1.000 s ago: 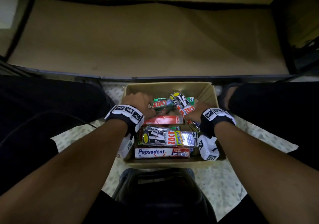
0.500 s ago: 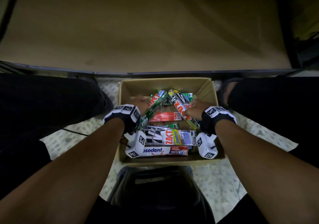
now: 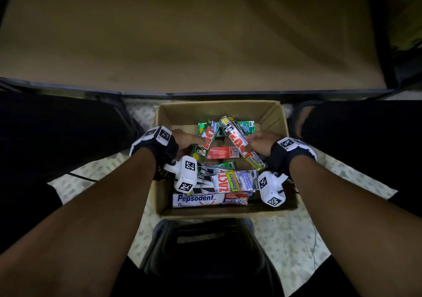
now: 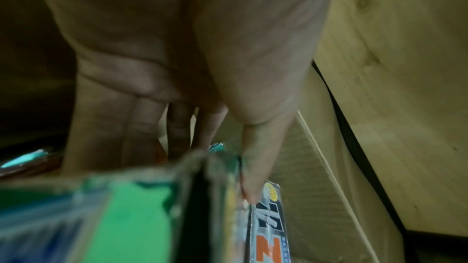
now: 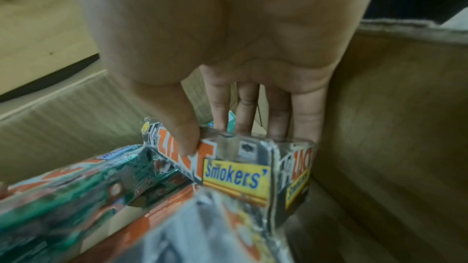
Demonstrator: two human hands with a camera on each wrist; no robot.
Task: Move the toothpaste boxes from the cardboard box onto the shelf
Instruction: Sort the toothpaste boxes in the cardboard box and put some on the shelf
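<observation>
An open brown cardboard box (image 3: 164, 113) sits on the pale speckled floor (image 3: 280, 235) between the person's black-clad legs, holding a loose heap of long toothpaste cartons. Along its near wall lies a white Pepsodent carton (image 3: 205, 199), with a silver Zact Smokers' carton (image 3: 230, 181) lying flat just beyond it and an orange-red carton (image 3: 220, 152) further in. The left hand (image 3: 185, 139) grips a green Zact carton (image 3: 206, 140) near the box's left side, thumb on one face and fingers (image 4: 101, 131) on the other, the carton tilted with its far end raised. The right hand (image 3: 259, 142) clamps a second silver Zact Smokers' carton (image 3: 239, 144), thumb on the printed face and four fingers (image 5: 307, 115) behind it; it slants from the far middle toward the near right. The two held cartons lean together at their far ends above the heap. Beyond the box a dark metal rail (image 3: 205, 94) edges the tan wooden shelf board (image 3: 194, 33), which spreads across the far side. A black bag (image 3: 205, 251) sits near the person.
</observation>
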